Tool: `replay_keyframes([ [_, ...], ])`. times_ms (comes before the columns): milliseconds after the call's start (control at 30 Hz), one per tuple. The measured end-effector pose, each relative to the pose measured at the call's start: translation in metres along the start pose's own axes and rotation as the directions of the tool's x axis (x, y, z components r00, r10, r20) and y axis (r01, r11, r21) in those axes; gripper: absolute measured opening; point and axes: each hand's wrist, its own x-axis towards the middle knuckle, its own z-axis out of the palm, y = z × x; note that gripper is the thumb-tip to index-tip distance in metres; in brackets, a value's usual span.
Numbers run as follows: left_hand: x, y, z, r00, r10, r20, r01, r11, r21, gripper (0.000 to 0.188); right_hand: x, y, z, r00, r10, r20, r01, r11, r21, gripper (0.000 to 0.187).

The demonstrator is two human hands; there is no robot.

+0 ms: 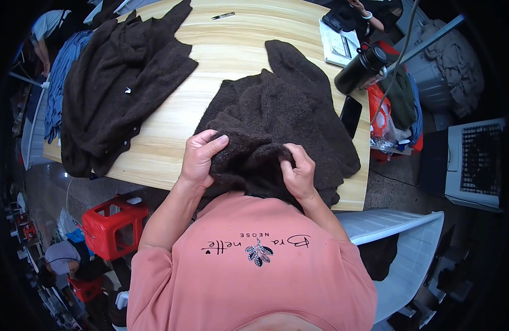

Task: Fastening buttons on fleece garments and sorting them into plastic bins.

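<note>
1. Brown garment (282, 105): right of centre, across the near edge of the table (171, 124).
2. Left hand (202, 157), right hand (299, 172): each closed on its cloth.
3. Risk: rightward tugging could shove the phone (351, 116), close beside, off the right edge.
4. Room: gap leftward, before the second garment (111, 110); bottle (360, 69) crowds far right.

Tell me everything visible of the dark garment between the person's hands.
The dark brown garment looks soft and fuzzy, like thick knit or fleece. It lies rumpled on the wood-grain table, a sleeve-like part stretching toward the far side. Its near portion is lifted and bunched between the left hand and right hand, which both grip it, with folds sagging between them. A black phone lies by its right side.
</note>
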Motion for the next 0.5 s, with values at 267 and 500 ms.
replay_keyframes([
  [267, -0.01, 0.016, 0.007, 0.998, 0.037, 0.043, -0.039, 0.998, 0.04, 0.01, 0.024, -0.029, -0.039, 0.977, -0.178, -0.115, 0.179, 0.984, -0.005, 0.033],
  [500, -0.016, 0.018, 0.041, 0.896, 0.292, 0.335, -0.427, 0.776, 0.464, 0.005, 0.037, -0.072, -0.032, 0.695, -0.718, -0.022, 0.718, 0.696, -0.02, 0.026],
])
